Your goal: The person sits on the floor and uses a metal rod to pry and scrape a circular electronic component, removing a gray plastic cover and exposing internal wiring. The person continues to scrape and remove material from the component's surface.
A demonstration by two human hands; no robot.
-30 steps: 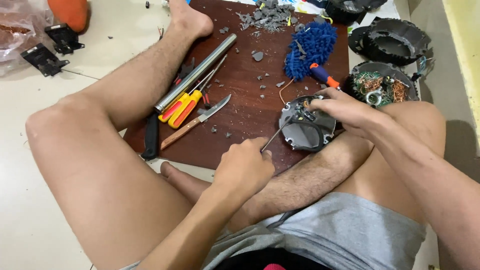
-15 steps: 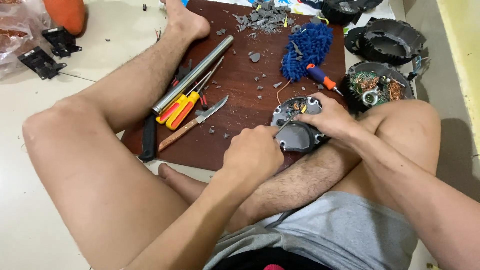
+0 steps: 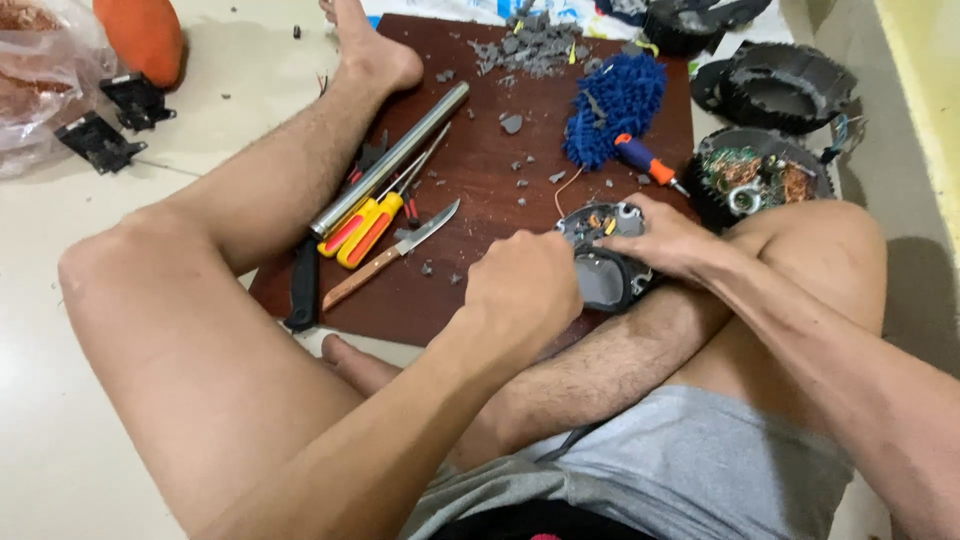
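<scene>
head view: i see left hand (image 3: 525, 290) fisted beside the opened grey housing (image 3: 605, 265), right hand (image 3: 665, 240) clamping it; insides remain.

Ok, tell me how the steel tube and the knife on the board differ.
The steel tube is a long, thick, shiny round bar; the knife is shorter, thinner and flat. The tube is bare metal end to end; the knife has a wooden handle and a pointed blade. The tube lies beside the person's leg, the knife further out. Both lie slanted alike on the brown board, neither in a hand.
</scene>
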